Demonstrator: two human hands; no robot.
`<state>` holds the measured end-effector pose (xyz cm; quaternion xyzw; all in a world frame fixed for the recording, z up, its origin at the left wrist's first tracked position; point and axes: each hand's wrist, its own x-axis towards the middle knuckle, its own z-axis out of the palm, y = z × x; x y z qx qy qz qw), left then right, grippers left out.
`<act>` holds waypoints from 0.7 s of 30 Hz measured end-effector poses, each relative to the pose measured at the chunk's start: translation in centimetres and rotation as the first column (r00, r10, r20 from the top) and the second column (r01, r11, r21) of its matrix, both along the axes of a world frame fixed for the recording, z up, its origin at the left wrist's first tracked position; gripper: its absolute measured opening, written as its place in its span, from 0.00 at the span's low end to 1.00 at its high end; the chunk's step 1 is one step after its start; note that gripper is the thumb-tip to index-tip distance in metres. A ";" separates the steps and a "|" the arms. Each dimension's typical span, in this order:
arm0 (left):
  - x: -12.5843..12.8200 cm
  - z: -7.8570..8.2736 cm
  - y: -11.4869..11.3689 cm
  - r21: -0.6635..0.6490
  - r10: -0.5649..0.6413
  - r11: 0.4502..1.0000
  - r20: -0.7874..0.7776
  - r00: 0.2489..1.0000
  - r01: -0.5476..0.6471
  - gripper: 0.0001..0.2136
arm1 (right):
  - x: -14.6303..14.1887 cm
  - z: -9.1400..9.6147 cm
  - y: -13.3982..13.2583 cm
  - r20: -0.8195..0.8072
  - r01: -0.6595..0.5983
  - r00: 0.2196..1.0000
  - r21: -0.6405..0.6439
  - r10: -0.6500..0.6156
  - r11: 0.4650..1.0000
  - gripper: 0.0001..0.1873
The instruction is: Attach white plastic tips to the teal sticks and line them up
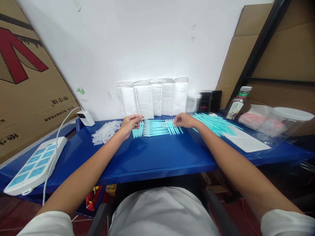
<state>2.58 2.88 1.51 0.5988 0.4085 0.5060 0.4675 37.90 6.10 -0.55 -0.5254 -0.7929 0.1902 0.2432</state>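
Several small turquoise plastic sticks [155,127] lie in a neat cross-laid stack at the back middle of the blue table [152,157]. My left hand [130,125] rests at the stack's left end, fingers curled and pinching the sticks there. At the right end my right hand [184,120] has its fingers closed on the stick ends. A loose heap of the same turquoise sticks [213,124] spreads out just right of my right hand. A pile of small clear plastic sleeves [106,131] lies left of my left hand.
White padded envelopes [154,97] lean on the wall behind the stack. A white power strip [34,167] with its cable sits at the left edge. At the right stand a drink bottle [237,103], a clear lidded jar [286,122] and a white sheet [246,141]. Cardboard boxes flank both sides.
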 end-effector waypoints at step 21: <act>0.3 0.1 -0.2 -0.012 -0.002 1.000 -0.005 1.000 0.002 0.21 | -1.5 -1.9 0.9 0.049 0.015 0.999 0.093 -0.020 0.996 0.06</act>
